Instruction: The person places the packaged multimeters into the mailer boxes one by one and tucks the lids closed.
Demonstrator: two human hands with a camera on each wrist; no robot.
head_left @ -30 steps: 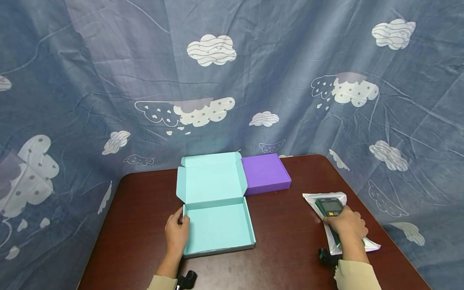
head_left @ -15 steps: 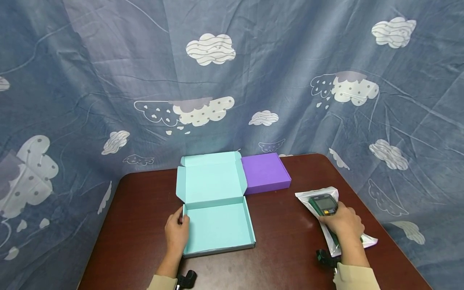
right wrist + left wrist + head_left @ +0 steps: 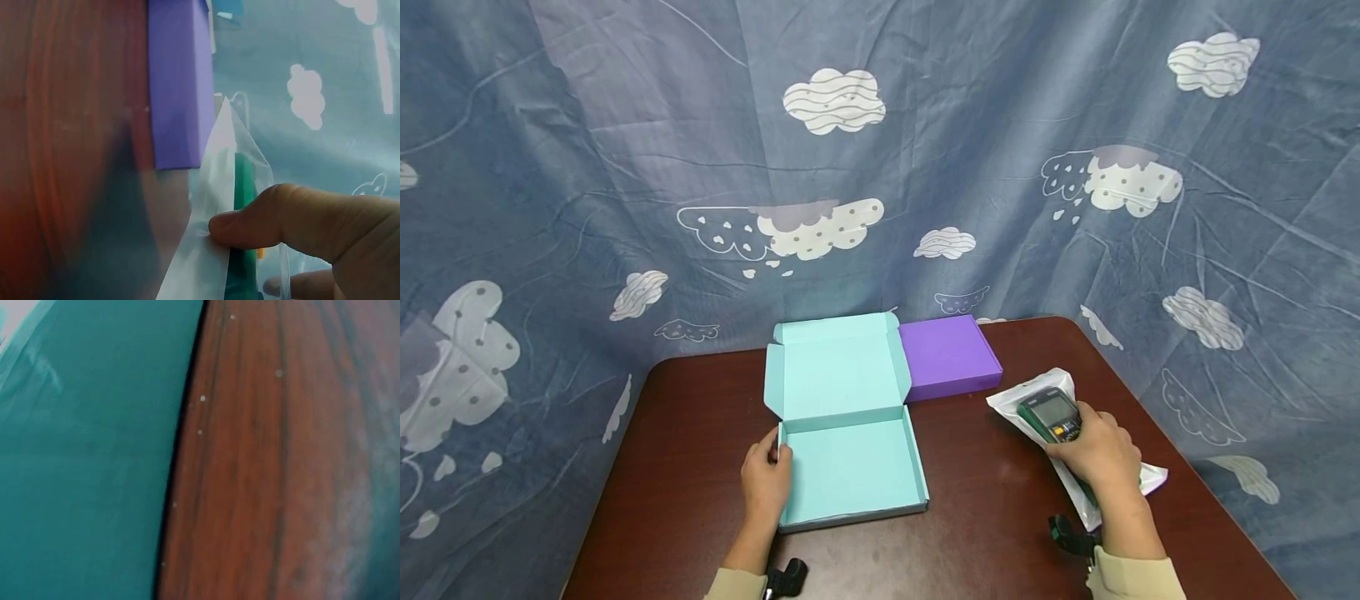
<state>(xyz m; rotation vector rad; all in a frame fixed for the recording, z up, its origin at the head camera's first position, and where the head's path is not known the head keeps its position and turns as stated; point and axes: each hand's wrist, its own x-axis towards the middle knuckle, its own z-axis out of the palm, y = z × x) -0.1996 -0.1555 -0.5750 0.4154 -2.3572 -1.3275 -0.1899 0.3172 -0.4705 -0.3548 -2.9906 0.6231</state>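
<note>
A light teal cardboard box (image 3: pixel 850 467) lies with its lid folded back on the table. My left hand (image 3: pixel 765 483) grips its left side wall, thumb inside the rim and fingers outside. In the left wrist view the box's teal outer wall (image 3: pixel 87 462) fills the left side, and that hand is out of sight. My right hand (image 3: pixel 1105 450) holds a green multimeter (image 3: pixel 1051 414) with a grey screen, packed in a clear and white plastic bag (image 3: pixel 1011 402). In the right wrist view my thumb (image 3: pixel 250 228) presses the bag's white face, and the bag is raised off the table.
A closed purple box (image 3: pixel 951 358) sits at the back, right beside the teal box's lid. The dark wooden table (image 3: pixel 700 433) ends at a blue curtain (image 3: pixel 850 175) with cloud prints behind and at both sides. Black camera mounts (image 3: pixel 787 577) are strapped to both wrists.
My right hand has moved left and a little away from me, carrying the bagged multimeter towards the boxes and lifting it. My left hand and the teal box have stayed put.
</note>
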